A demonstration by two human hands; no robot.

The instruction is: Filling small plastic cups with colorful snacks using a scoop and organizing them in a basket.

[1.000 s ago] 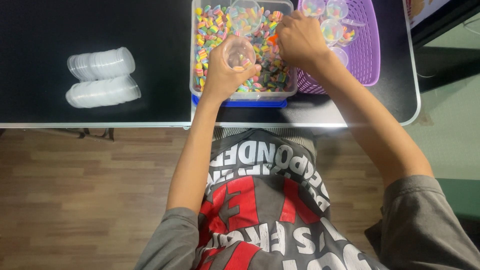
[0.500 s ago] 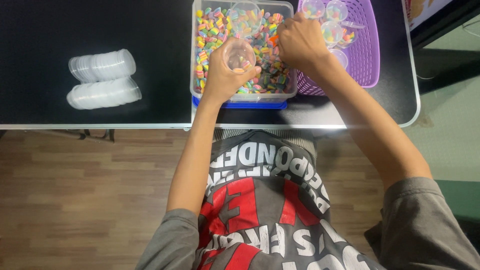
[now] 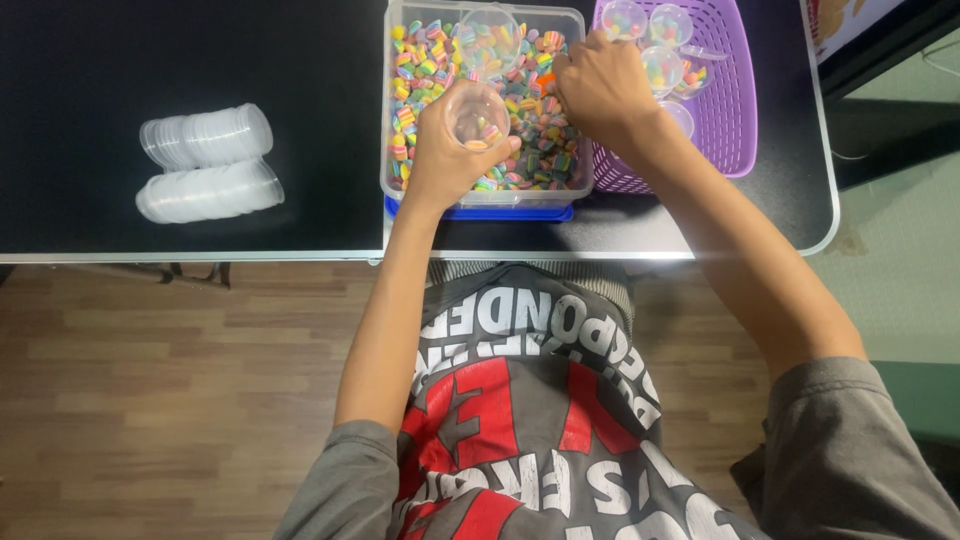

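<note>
— What does the small cup [image 3: 478, 115] look like?
— Clear plastic, round, a few rainbow candies inside, held above the clear candy bin [image 3: 400, 185].
— And the hands?
— The left hand [image 3: 445, 150] wraps closed around the cup. The right hand [image 3: 600, 90] is curled, knuckles up, fingertips down in the candies [image 3: 530, 120]; what they pinch I cannot tell.

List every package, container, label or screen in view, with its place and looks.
Clear tub: table centre, rectangular, blue base, multicoloured candies.
Purple basket: right of tub, slatted, holds filled small cups.
Small clear cup: in left hand, round.
Lid stacks: table left, two translucent rolls.
Printed panel: top right, partly visible.
</note>
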